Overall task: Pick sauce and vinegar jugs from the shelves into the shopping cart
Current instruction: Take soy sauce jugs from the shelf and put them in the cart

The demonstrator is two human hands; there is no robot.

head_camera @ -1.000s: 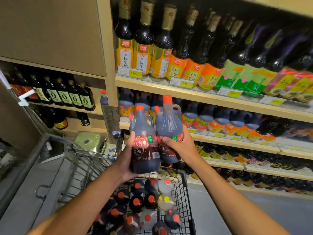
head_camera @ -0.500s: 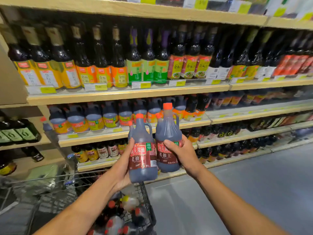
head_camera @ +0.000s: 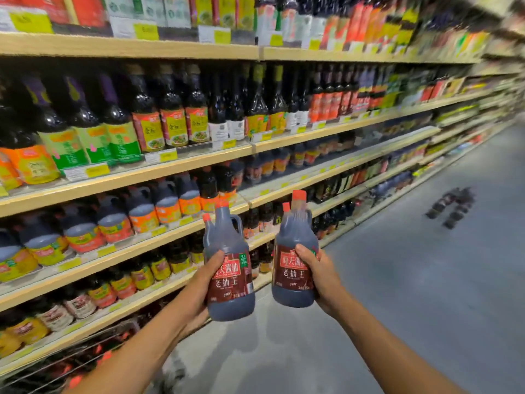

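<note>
In the lower middle of the frame, two hands hold dark sauce jugs up in front of the shelves point(head_camera: 170, 169). The left hand point(head_camera: 203, 282) grasps the left jug point(head_camera: 231, 282) from its side, with the thumb lying on the red label. This jug is upright, with a red cap and a handle at the neck. A second red cap shows just behind it; I cannot tell whether this hand holds that one too. The right hand point(head_camera: 319, 275) grasps the right jug point(head_camera: 292, 280), fingers curled over the label. It is also upright, with another cap behind. The two jugs are near but apart. The shopping cart point(head_camera: 93, 341) is at the lower left, blurred. Some dark blurred objects point(head_camera: 451, 207) lie on the grey floor point(head_camera: 397, 294) at the right.
</note>
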